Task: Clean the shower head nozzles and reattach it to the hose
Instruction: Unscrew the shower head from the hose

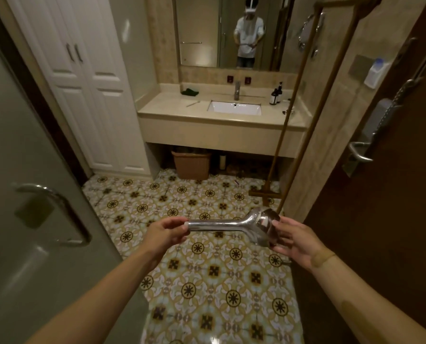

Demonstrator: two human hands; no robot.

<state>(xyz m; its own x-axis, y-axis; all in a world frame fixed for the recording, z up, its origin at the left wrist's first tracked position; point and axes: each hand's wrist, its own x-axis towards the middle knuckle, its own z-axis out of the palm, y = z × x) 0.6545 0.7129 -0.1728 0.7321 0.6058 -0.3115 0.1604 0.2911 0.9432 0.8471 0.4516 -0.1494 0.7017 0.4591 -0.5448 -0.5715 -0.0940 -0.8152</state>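
Chrome shower head (231, 223) is lying level in the air above the patterned floor tiles (207, 274), its long axis running left to right, handle end pointing left and round head pointing right. The left hand (166, 232) is pinching the handle's end between thumb and curled fingers, while the right hand (294, 240) is cupping the head, fingers curled around its rim.

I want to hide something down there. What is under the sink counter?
Under the beige stone counter sit a brown woven basket and a small white cylinder on the patterned tile floor. The rest of the space is too dark to tell.
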